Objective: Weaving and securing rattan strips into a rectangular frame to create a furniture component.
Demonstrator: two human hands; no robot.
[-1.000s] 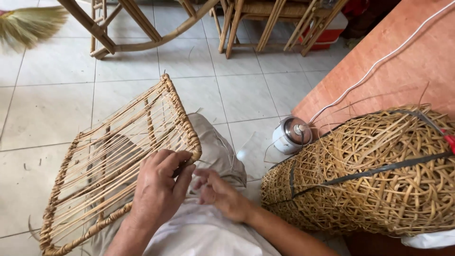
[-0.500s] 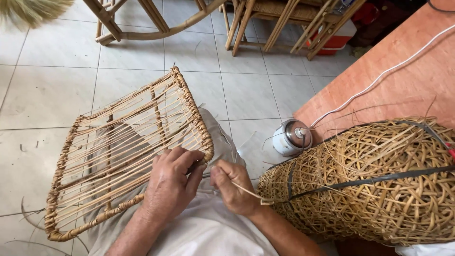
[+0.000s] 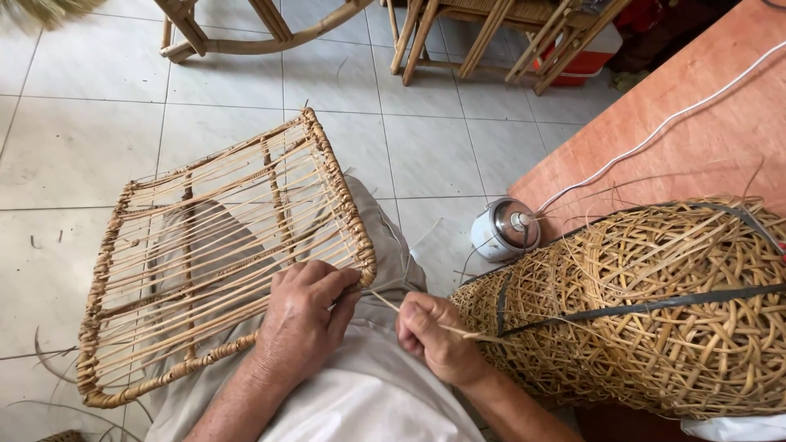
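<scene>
Left hand [image 3: 304,315] grips the rattan frame [image 3: 221,254] on the lap; right hand [image 3: 430,334] pinches a cane strand [image 3: 389,304]

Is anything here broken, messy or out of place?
Nothing looks broken. The rattan frame rests tilted across the person's lap, held by the left hand, while the right hand pinches a thin strip. A few loose strands lie scattered on the tiled floor.
</scene>
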